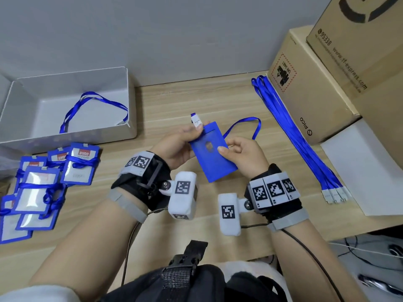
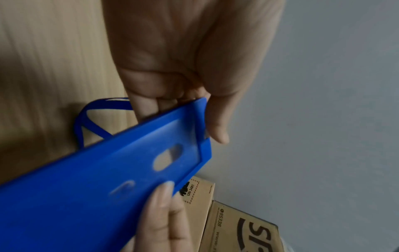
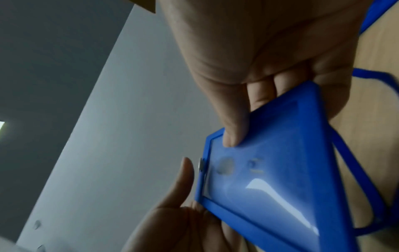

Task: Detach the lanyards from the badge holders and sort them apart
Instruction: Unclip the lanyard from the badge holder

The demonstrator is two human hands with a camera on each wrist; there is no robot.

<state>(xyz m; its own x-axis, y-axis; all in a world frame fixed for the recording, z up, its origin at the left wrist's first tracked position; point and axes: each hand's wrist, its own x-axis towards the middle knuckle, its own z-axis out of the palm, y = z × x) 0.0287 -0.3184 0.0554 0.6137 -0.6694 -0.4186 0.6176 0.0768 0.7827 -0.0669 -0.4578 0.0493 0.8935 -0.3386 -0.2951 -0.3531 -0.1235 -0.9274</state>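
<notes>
Both hands hold one blue badge holder [image 1: 212, 153] above the table's middle, back side up. My left hand [image 1: 194, 132] pinches its top left corner, thumb [image 2: 218, 129] on the edge. The white clip end [image 1: 196, 120] of its blue lanyard [image 1: 246, 125] sticks up past those fingers; whether it is still hooked on is hidden. My right hand [image 1: 226, 149] pinches the holder's right edge, thumb [image 3: 235, 129] on the back. The lanyard loop trails on the table behind. In the wrist views the holder [image 2: 97, 179] [image 3: 280, 179] fills the lower part.
A white box [image 1: 130, 118] at back left holds one blue lanyard [image 1: 93, 105]. Several badge holders wrapped in lanyards [image 1: 43, 184] lie at the left edge. A bundle of lanyards [image 1: 294, 136] lies along cardboard boxes [image 1: 309, 88] on the right, beside a white sheet [image 1: 366, 171].
</notes>
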